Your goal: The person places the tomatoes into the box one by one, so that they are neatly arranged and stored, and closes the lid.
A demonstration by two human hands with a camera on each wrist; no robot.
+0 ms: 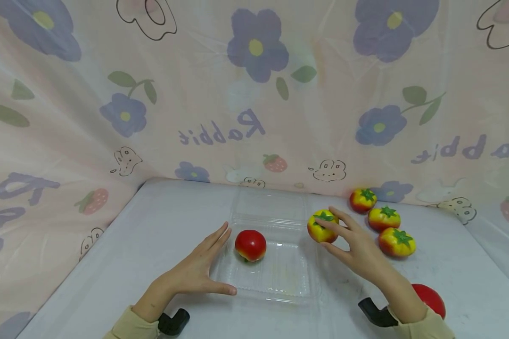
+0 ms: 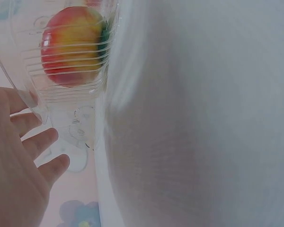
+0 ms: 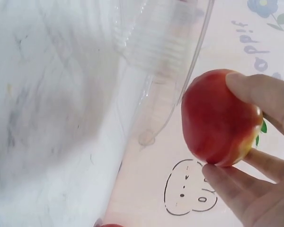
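A clear plastic container [image 1: 280,275] with its lid folded back lies in the middle of the table. Inside it, toward the left, sits a red toy tomato [image 1: 250,245], its green calyx facing down. My left hand [image 1: 197,273] is spread along the container's left side, fingers straight; in the left wrist view the fingertips [image 2: 47,139] are right by the clear wall. My right hand [image 1: 358,249] pinches a second toy tomato [image 1: 318,231], yellow on top with a green calyx and red underneath [image 3: 217,118], at the container's right edge.
Three more yellow-and-red toy tomatoes [image 1: 384,219] stand in a slanting row at the back right. Another red one [image 1: 430,300] is partly hidden behind my right forearm. A patterned cloth [image 1: 254,117] hangs behind the white table [image 1: 174,202].
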